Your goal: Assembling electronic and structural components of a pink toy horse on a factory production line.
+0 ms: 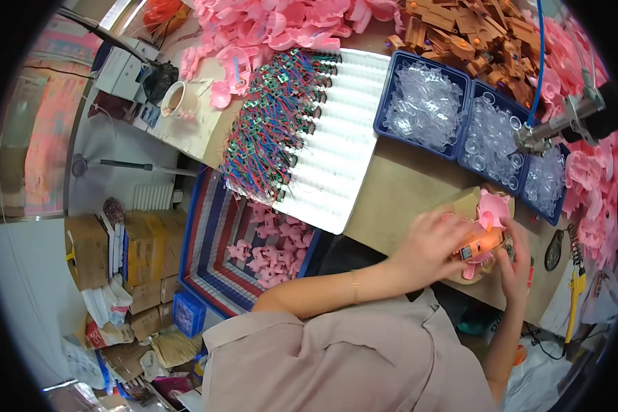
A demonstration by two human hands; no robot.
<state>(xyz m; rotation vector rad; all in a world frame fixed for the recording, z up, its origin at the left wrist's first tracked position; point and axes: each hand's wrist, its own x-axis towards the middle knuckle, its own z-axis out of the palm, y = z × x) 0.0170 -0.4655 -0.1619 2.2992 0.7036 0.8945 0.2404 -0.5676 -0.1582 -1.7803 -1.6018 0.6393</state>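
Note:
My left hand (429, 242) and my right hand (515, 264) close around a small pink plastic toy part with an orange piece (484, 242) at the table's near right edge. The left hand grips it from the left side. From the right, my other hand's fingers touch it. A pink moulded piece (493, 206) stands just behind it on a small wooden block. Above hangs a metal power screwdriver (559, 127) on a blue hose, apart from both hands.
Three blue trays of clear plastic caps (426, 103) sit behind the hands. A pile of circuit boards with red and blue wires (275, 117) lies on a white ribbed sheet. Pink parts (268, 250) fill a striped crate at left; brown parts (474, 34) heap at the back.

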